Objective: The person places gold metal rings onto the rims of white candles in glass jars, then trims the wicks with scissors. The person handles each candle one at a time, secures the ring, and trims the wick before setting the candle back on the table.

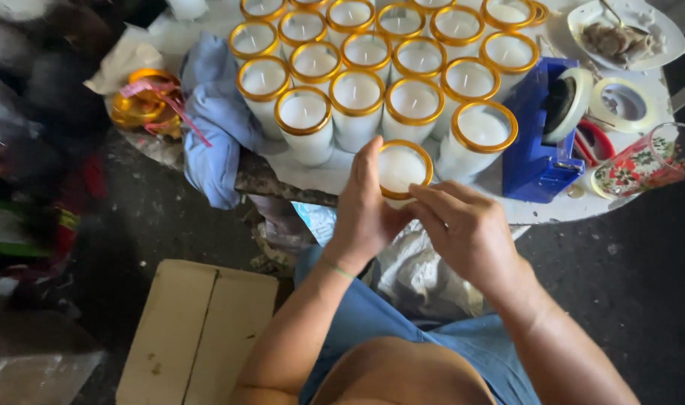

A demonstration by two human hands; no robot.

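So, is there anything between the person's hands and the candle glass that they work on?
No, nothing visible. The left hand grips the side of the candle glass directly, and the right hand touches its gold rim with bare fingers. The other candles on the table stand behind it, not between.

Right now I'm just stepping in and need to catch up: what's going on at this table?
A person holds one white candle in a gold-rimmed glass at the table's near edge, left hand wrapped around its side, right hand at its rim. Behind it stand rows of matching gold-rimmed candles. A blue tape dispenser and a tape roll sit to the right, a blue cloth and gold ribbon spool to the left.
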